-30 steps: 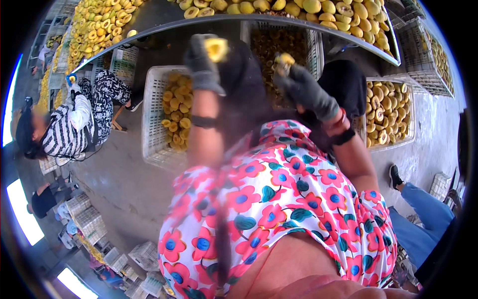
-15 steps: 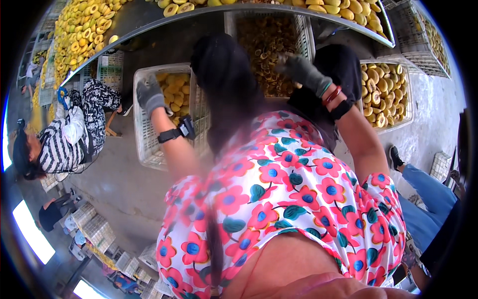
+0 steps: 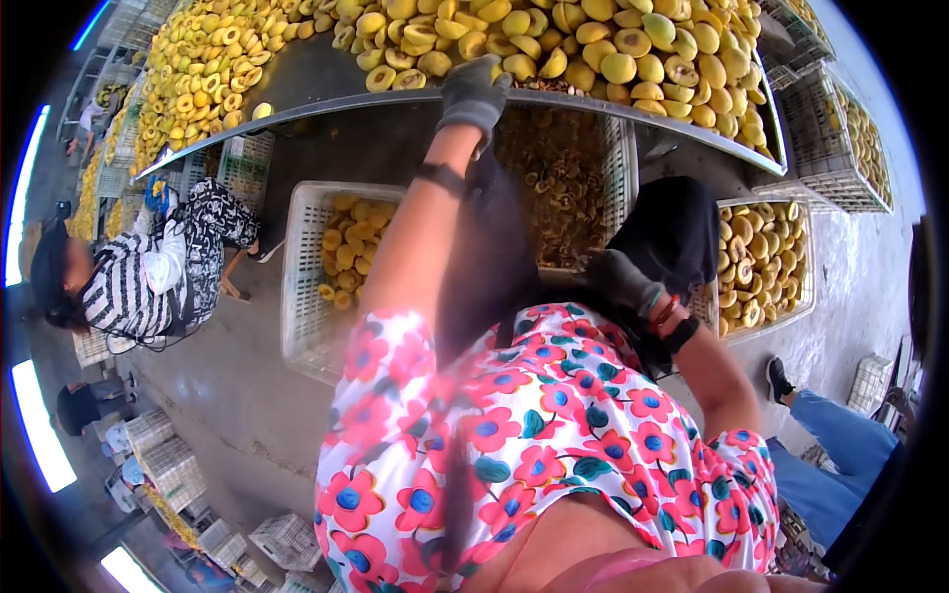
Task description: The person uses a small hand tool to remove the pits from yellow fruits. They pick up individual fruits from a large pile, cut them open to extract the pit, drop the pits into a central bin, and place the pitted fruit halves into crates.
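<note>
My left hand (image 3: 474, 94), in a grey glove, reaches over the metal rim of the table (image 3: 326, 102), its bent fingers among yellow peach halves (image 3: 514, 65). What lies under those fingertips is hidden. My right hand (image 3: 625, 282), gloved too, is drawn back by my right thigh with its fingers curled in. I cannot make out what it holds, if anything. Between my knees stands a crate (image 3: 623, 168) of brown, stringy fruit scraps. Left of my legs, a white crate (image 3: 301, 267) contains peach halves.
Another crate (image 3: 813, 262) of peach halves is right of my right knee. Stacked crates (image 3: 835, 138) stand at the far right. A seated person (image 3: 148, 272) works at the left, and a person's jeans-clad leg (image 3: 830, 445) extends at the right.
My left hand has left the white crate and gone up and right to the fruit on the table. My right hand has moved back from above the scraps toward my thigh.
</note>
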A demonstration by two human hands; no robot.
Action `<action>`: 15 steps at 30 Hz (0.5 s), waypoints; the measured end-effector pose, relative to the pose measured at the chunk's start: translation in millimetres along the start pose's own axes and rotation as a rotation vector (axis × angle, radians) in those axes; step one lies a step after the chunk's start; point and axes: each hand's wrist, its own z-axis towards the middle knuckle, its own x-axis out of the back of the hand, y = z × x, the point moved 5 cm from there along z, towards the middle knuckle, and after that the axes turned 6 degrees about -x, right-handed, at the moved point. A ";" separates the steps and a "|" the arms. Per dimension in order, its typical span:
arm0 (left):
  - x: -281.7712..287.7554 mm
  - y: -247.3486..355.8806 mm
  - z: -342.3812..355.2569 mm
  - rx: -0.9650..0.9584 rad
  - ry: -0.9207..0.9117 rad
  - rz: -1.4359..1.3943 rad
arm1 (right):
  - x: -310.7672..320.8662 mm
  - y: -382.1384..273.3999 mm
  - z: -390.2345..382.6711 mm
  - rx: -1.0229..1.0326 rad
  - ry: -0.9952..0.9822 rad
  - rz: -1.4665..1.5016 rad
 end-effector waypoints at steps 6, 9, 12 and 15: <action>-38.3 16.4 43.4 -0.016 -0.465 0.258 | -7.8 -7.2 27.9 -0.279 0.096 0.411; -48.3 12.5 52.1 -0.057 -0.540 0.395 | 8.6 -24.6 11.4 -0.349 -0.168 0.316; -47.9 9.8 51.9 -0.075 -0.580 0.401 | 12.2 -28.9 1.6 -0.396 -0.342 0.246; -48.4 4.0 52.5 -0.096 -0.515 0.373 | -15.3 -1.2 -1.5 -0.402 -0.049 0.477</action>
